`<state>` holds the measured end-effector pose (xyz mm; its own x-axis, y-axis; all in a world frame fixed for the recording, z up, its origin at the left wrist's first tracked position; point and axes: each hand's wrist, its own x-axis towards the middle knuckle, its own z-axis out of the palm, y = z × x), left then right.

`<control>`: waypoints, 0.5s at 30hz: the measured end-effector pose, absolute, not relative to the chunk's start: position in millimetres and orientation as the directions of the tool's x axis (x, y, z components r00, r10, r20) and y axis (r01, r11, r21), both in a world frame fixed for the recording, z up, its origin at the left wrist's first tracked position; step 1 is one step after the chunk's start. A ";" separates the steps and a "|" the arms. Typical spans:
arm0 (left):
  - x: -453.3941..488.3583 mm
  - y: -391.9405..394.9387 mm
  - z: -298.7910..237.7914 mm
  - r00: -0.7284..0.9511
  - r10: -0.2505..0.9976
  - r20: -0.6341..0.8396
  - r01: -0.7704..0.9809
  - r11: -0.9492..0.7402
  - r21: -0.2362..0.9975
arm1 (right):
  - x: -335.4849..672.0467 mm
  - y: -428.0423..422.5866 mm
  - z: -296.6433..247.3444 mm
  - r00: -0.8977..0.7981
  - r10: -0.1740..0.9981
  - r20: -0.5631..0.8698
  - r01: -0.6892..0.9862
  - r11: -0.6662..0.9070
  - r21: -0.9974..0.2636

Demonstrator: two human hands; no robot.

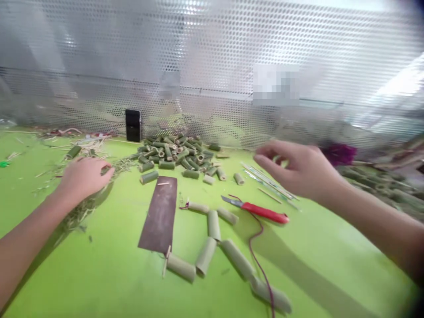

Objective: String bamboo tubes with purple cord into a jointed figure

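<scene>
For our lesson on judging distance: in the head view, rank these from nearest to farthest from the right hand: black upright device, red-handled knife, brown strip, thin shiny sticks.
1. Thin shiny sticks: beside the right hand, partly hidden by it.
2. Red-handled knife: slightly left, closer to the viewer.
3. Brown strip: well to the left.
4. Black upright device: back left.

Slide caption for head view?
Left hand and right hand at a green table, with a red-handled knife, pale tubes and a pile of green tubes.

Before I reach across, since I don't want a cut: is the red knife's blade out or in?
Out: the grey blade extends bare beyond the red handle on the green table.
</scene>
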<state>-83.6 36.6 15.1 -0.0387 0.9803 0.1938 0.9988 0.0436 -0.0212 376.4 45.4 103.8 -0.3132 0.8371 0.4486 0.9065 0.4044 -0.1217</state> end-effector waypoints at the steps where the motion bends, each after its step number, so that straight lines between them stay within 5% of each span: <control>1: -77.8 34.6 17.3 -0.026 0.982 0.188 0.999 0.030 -0.020 | 391.9 36.0 93.7 -0.333 0.826 0.454 0.897 0.426 -0.117; 11: 17.0 18.4 20.4 0.272 0.947 0.170 0.960 -0.278 0.016 | 406.4 26.5 28.5 -0.518 0.779 0.354 0.798 0.589 -0.128; 15: 66.0 11.9 6.0 0.401 0.885 0.236 0.891 -0.436 0.122 | 398.8 34.7 3.2 -0.507 0.802 0.316 0.802 0.573 -0.169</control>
<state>66.0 11.9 6.0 0.4010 0.8851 0.2362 0.8914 -0.4364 0.1221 398.8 34.7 3.2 -0.5068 0.8021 0.3160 0.8018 0.5732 -0.1691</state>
